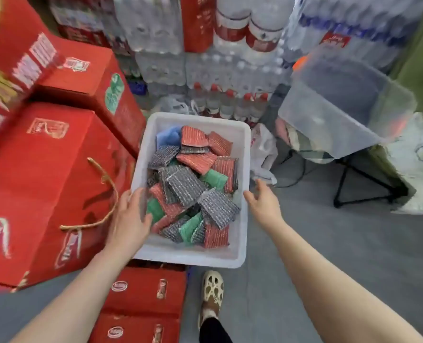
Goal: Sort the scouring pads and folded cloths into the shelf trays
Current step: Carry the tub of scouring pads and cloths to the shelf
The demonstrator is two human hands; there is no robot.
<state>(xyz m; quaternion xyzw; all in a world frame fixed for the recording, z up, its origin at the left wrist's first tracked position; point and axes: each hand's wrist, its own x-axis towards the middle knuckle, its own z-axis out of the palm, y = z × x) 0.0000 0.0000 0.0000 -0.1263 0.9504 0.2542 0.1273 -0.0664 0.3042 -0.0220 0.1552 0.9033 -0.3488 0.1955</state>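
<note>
- The left hand point(128, 216) lies on the left rim of the white tub point(242, 154), at about 8 o'clock of it. The fingers are spread and quite straight and reach a little over the edge; they do not curl around anything I can see.
- The right hand point(263, 203) is at the right rim, at about 4 o'clock. It is open, with the fingertips at the edge or just beside it; I cannot tell if they touch.
- The tub holds a loose heap of scouring pads point(188, 184) in red, grey and green. One folded blue cloth point(168, 137) lies at 11 o'clock inside the tub.
- I think the step is to take the tub by both sides. To do it well, both hands should grip under the rim at the same height, so the tub stays level and no pad slides out.
- No shelf trays are in view.
- Red cartons point(39, 174) stand at 9 o'clock and packs of water bottles point(230, 100) at 12 o'clock. The print on the cartons and bottle labels is too blurred to read.
</note>
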